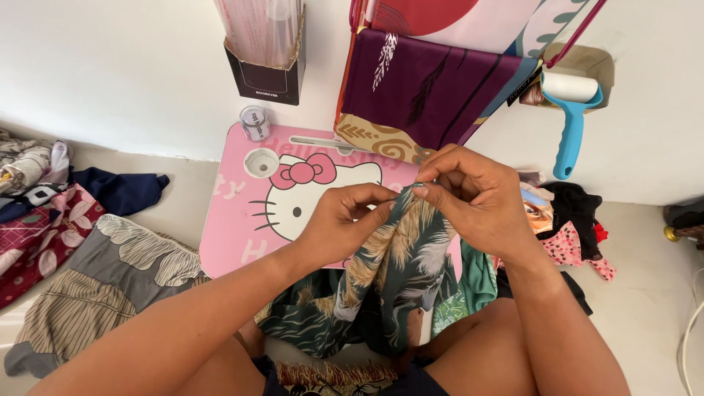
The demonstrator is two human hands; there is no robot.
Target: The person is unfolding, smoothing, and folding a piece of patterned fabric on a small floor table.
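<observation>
Two hands pinch one cloth (green).

Counts, head view

Two hands, one green print cloth, one pink tray, one small jar, one dark box, one lint roller, one hanging purple cloth; loose floor cloths left, maybe five.
</observation>
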